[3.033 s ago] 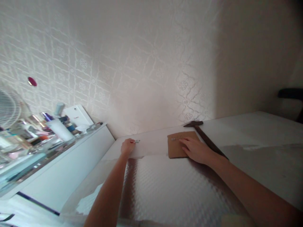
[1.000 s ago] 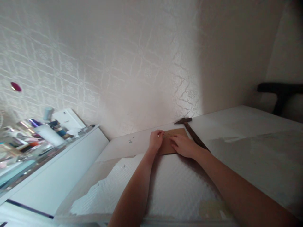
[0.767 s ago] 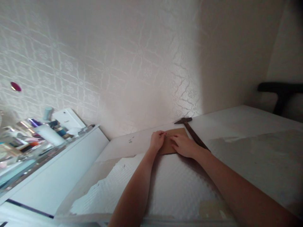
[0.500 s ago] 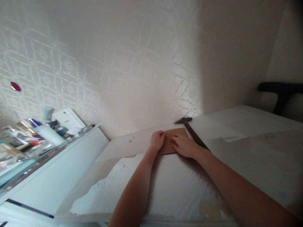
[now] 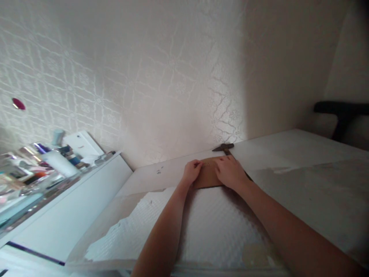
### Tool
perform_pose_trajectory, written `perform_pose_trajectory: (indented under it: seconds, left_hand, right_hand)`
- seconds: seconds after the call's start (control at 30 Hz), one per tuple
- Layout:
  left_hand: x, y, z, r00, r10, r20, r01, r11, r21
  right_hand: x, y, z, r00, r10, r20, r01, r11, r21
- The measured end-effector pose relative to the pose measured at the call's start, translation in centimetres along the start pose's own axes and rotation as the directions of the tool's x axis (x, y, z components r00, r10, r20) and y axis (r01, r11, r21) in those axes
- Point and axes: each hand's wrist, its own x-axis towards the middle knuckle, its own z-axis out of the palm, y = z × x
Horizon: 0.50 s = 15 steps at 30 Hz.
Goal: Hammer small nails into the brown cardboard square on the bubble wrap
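Note:
A flat brown board [image 5: 208, 177] lies on the white tabletop, with small marks or points in a cluster near its upper edge. My left hand [image 5: 191, 171] is closed at the board's left edge, fingertips drawn together on it; anything tiny between them cannot be made out. On the opposite side my right hand [image 5: 232, 174] grips the right edge, its fingers bent over the top. Just behind that hand rests a hammer [image 5: 224, 147], its dark head near the wall and its handle partly hidden by my right hand and wrist.
Several tiny metal bits [image 5: 159, 170] lie on the table left of the board. A torn white textured sheet [image 5: 129, 227] covers the near tabletop. At left stands a white cabinet [image 5: 72, 207] crowded with bottles [image 5: 60, 163]. A black chair part [image 5: 340, 109] is at right.
My right hand has shifted from the board's middle to its right edge and now covers more of the hammer's handle. My left hand stays at the left edge.

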Motion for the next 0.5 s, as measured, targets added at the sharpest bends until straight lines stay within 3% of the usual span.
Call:
perform_pose_trajectory:
  seconds: [0.1,0.17,0.33,0.5]
  left_hand:
    - [0.0,0.0,0.0,0.999,-0.032,0.007,0.032,0.999,-0.030]
    - [0.0,0.0,0.1,0.999,-0.042,0.004,0.042,0.999,-0.034]
    - [-0.1,0.3,-0.1,0.999,-0.048,0.007,0.048,0.999,-0.009]
    - [-0.3,0.6,-0.3,0.999,-0.054,-0.006,0.054,0.999,0.002]
  right_hand:
    - [-0.3,0.5,-1.0,0.953,0.286,-0.098,-0.293,0.953,-0.071]
    - [-0.4,1.0,-1.3,0.919,0.388,-0.067,-0.393,0.915,-0.086]
    - [-0.3,2.1,-1.2,0.891,0.444,0.097,-0.437,0.895,-0.085]
    - [0.0,2.9,-1.1,0.898,0.415,0.146,-0.400,0.908,-0.120]
